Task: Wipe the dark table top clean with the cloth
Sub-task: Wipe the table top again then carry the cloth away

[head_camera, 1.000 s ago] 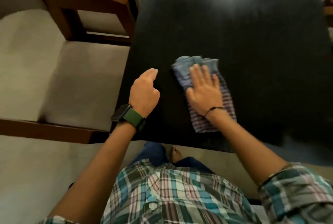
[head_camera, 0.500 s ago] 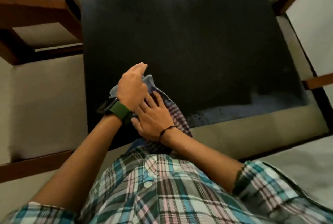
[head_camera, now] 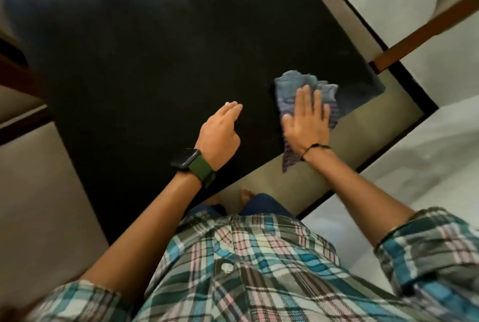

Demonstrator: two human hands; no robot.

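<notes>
Cloth (head_camera: 305, 93) shifted toward right table top (head_camera: 155, 49) corner, beige floor (head_camera: 39, 205) around.

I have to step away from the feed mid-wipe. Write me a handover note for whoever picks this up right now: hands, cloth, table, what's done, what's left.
Right hand: flat, palm down, pressing the cloth onto the table near its near-right corner; a cloth tail hangs over the near edge.
Left hand: empty, resting beside it on the dark table top.
Done: cannot tell from this blurred view how much has been wiped.
Left: probably cover the far and left parts, using flat strokes.
</notes>
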